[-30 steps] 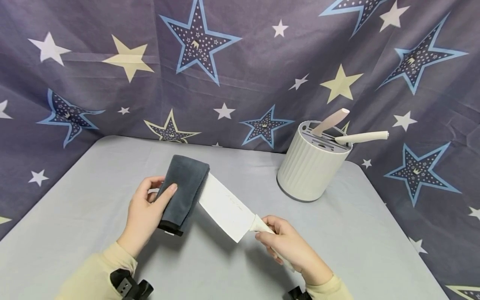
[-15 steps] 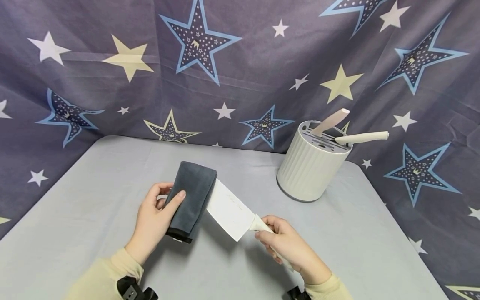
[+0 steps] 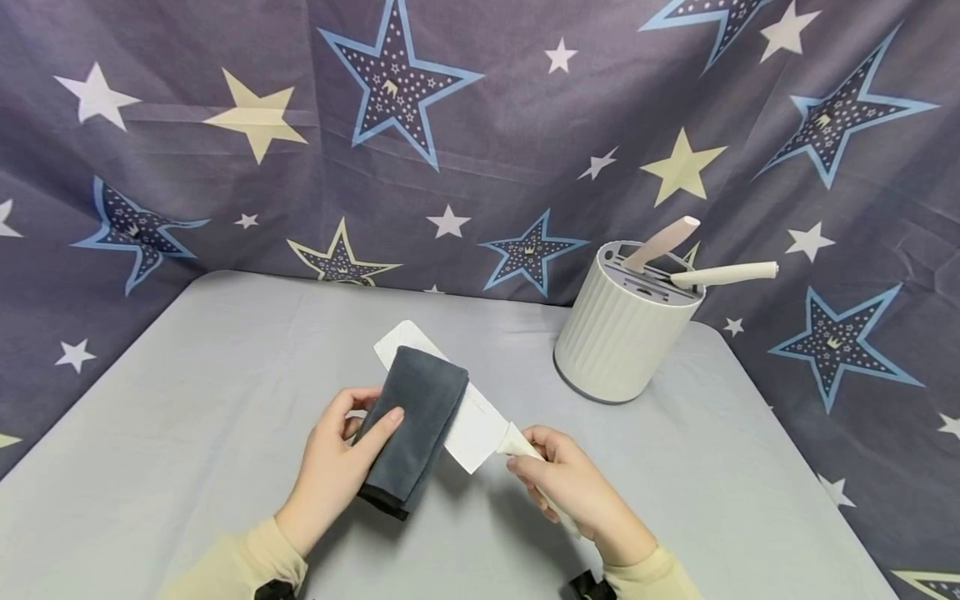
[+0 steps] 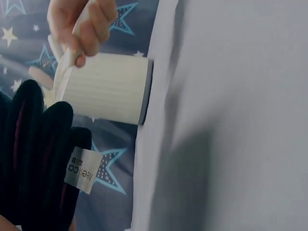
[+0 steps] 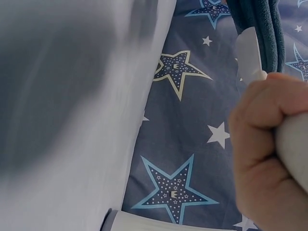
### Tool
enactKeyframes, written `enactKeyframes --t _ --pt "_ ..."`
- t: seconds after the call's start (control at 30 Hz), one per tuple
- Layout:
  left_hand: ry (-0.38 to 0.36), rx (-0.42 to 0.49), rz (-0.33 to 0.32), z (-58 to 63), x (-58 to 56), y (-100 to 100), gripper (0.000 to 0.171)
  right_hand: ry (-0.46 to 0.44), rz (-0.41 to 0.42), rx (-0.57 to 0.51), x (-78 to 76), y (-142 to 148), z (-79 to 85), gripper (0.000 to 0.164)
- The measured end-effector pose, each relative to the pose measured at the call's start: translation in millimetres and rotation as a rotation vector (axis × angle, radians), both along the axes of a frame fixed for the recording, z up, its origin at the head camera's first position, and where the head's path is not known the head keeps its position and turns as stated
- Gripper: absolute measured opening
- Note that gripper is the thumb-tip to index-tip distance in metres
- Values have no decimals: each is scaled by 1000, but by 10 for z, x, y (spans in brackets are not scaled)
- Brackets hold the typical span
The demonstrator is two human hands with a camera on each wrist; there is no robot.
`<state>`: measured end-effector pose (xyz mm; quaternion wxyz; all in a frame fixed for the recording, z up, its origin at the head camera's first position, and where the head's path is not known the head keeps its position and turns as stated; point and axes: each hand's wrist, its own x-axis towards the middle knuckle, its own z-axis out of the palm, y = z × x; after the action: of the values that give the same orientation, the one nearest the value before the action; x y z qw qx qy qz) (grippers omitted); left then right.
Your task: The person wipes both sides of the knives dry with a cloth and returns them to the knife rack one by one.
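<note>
In the head view, left of the knife block (image 3: 626, 350) and nearer the person, the left hand (image 3: 330, 467) pinches a folded cloth (image 3: 416, 425) between thumb and fingers. The cloth covers the middle of a knife (image 3: 480, 427), also left of the block. The right hand (image 3: 573, 487), in front of the block, curls its fingers round the handle. In the left wrist view, the cloth shows a label (image 4: 83, 169); left fingers are mostly hidden. In the right wrist view, bent right fingers grip the handle, away from the block.
</note>
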<state>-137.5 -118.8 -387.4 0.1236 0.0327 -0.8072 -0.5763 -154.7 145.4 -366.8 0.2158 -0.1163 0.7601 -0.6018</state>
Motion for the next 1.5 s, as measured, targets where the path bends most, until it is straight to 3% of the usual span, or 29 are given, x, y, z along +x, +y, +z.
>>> enactKeyframes --t 0.17,0.4,0.7,0.83,0.97,1.13,1.23,1.5 --pt "-1 -10 -19 13 54 106 33 -1 -24 0 -5 -24 15 22" --pt "40 -91 -44 9 106 214 30 1 -47 -11 -13 -46 19 20" --pt "-23 -143 -131 34 137 260 33 -5 -59 -34 -24 -49 16 23" --pt "-89 -101 -174 21 141 245 41 -8 -67 -42 -35 -43 9 21" --pt "-165 -24 -260 -14 136 215 51 -8 -82 -55 -55 -32 7 19" --pt "-161 4 -350 -53 144 196 48 0 -126 -74 -77 -19 17 19" --pt "-153 12 -383 -61 149 196 43 0 -154 -90 -92 -14 23 19" --pt "-233 53 -407 -63 160 165 42 -16 -247 -154 -123 26 58 17"
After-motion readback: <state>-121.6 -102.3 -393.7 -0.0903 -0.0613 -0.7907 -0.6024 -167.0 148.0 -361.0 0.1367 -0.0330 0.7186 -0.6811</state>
